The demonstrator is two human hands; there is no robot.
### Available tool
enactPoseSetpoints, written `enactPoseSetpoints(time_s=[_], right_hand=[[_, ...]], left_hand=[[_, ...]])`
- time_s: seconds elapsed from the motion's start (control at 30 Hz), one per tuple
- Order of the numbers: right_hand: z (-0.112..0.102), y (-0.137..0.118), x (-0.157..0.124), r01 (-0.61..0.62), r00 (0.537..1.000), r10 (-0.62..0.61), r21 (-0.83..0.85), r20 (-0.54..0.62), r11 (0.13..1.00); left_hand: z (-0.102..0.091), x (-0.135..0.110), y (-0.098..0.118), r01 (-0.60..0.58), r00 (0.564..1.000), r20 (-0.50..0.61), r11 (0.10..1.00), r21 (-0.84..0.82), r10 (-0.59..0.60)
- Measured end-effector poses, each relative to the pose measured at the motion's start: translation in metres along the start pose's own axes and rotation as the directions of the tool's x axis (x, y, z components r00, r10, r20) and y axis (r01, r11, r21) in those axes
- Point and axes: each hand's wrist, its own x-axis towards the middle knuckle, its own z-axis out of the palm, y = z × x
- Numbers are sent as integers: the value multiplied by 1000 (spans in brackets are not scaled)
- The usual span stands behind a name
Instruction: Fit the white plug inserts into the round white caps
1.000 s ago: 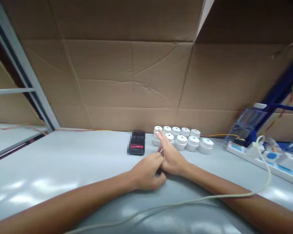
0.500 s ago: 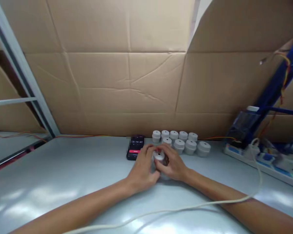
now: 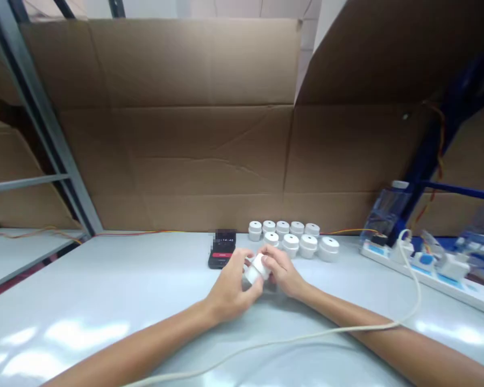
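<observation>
Between both hands is a small white round unit (image 3: 255,273), a stepped cylinder with a wider collar, tilted to the right. My left hand (image 3: 234,282) curls around its left side, thumb below and fingers above. My right hand (image 3: 281,270) grips its upper right end with thumb and fingers. Parts of the unit are hidden behind the fingers. Behind my hands stand several similar white units (image 3: 308,246) in two rows, upright, each with a small dark hole in its top. A black phone (image 3: 221,250) with a running timer display lies just beyond my left hand.
A white cable (image 3: 298,339) arcs across the front, over my right forearm. At right lie a power strip (image 3: 423,271) with plugs and a clear bottle (image 3: 387,209). Cardboard (image 3: 193,166) walls the back; a metal post (image 3: 60,134) stands at left.
The held white unit has gone from nearly upright to tilted, and its side now shows. Both hands still grip it. The camera view has shifted, showing more above the cardboard.
</observation>
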Motion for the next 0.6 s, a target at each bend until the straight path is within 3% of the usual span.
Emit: enactPoseSetpoints(time_s=[0.13, 0.37, 0.5, 0.6], right_hand=[[5, 4, 1, -188, 982, 176, 228, 71, 955], [9, -9, 1, -289, 955, 260, 255, 144, 923], [11, -11, 1, -264, 964, 244, 266, 109, 927], [10, -9, 0, -179, 983, 165, 250, 75, 952]], left_hand=[[0, -2, -1, -11, 999, 40, 997, 71, 8], [1, -3, -4, 2, 997, 81, 995, 99, -10], [1, -3, -4, 96, 992, 67, 984, 149, -107], [0, -2, -5, 105, 992, 60, 991, 80, -110]])
